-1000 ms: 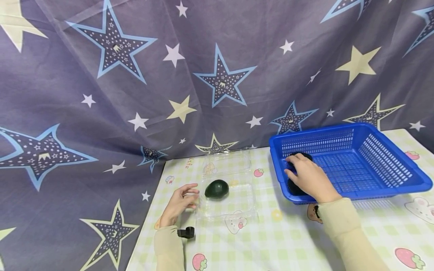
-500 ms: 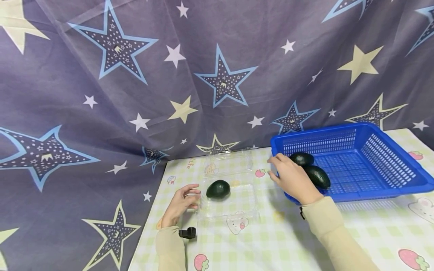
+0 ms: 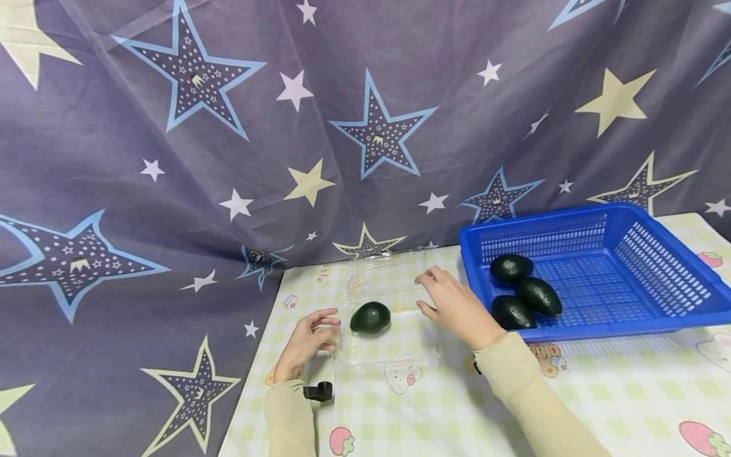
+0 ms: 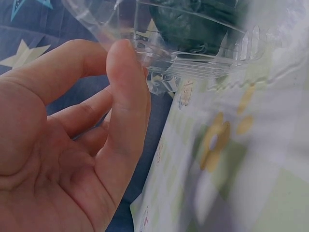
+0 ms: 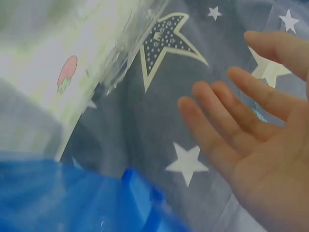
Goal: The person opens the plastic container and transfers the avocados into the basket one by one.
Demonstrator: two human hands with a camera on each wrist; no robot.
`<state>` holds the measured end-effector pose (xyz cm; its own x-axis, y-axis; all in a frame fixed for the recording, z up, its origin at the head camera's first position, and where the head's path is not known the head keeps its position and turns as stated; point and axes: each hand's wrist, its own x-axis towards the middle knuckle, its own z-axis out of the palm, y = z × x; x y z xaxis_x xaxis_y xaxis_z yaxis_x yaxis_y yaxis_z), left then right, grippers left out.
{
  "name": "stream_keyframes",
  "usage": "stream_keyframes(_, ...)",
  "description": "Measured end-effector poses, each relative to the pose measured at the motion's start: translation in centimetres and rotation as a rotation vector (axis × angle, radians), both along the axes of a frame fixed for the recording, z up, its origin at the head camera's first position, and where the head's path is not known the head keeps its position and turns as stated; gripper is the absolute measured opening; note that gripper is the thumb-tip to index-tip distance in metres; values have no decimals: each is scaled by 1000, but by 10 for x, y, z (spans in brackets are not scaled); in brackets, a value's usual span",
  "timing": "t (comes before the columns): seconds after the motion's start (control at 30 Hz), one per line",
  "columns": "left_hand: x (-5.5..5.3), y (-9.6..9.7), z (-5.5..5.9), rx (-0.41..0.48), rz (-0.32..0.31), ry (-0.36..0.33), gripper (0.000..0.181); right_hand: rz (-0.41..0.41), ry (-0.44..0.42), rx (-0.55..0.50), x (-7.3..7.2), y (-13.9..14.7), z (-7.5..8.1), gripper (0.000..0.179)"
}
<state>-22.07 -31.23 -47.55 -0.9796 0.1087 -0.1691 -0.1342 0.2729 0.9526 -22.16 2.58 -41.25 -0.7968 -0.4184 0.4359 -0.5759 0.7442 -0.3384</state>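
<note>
One dark green avocado (image 3: 370,317) lies in the left part of a clear, lidded plastic container (image 3: 400,343), whose lid (image 3: 382,273) is folded back toward the curtain. At the container's left wall is my left hand (image 3: 307,343), with loosely bent fingers; the left wrist view shows a fingertip against or very near the plastic (image 4: 193,67), and contact is hard to tell. My right hand (image 3: 457,308) hangs over the container's right edge, fingers spread and holding nothing. Three more avocados (image 3: 539,296) lie together at the left end of a blue basket (image 3: 634,327).
The basket stands on the right of a checked tablecloth (image 3: 428,412), near a starry curtain (image 3: 274,127) behind the table. Its left rim is close to my right forearm. A black strap piece (image 3: 318,391) sticks out at my left wrist.
My right hand has left the basket and moved left to the container, uncovering the avocados there. My left hand has hardly moved.
</note>
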Motion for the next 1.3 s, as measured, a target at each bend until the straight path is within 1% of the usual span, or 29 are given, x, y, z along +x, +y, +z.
stream_keyframes(0.13, 0, 0, -1, 11, 13, -3, 55, 31, -30, -14, -3, -13, -2, 45)
stream_keyframes(0.27, 1, 1, -2, 11, 15, -7, 55, 63, -34, -8, -5, -24, -6, 53)
stream_keyframes(0.4, 0, 3, -3, 9, 5, -8, 56, 96, -25, -4, -7, -32, -10, 54)
stream_keyframes(0.6, 1, 5, -4, 14, 15, -7, 55, 145, -28, 1, -10, -47, -14, 59)
stream_keyframes(0.83, 1, 7, -3, 11, 8, -8, 56, 155, -65, 53, -14, -57, -16, 59)
stream_keyframes(1.0, 0, 5, -1, 7, 21, -4, 56, 146, -88, 77, -15, -60, -13, 58)
stream_keyframes(1.17, -2, 2, 0, 6, 16, -5, 56, 157, -118, 111, -16, -64, -6, 58)
stream_keyframes(1.3, -2, 1, -1, 10, 8, -5, 56, 167, -148, 171, -17, -70, 0, 60)
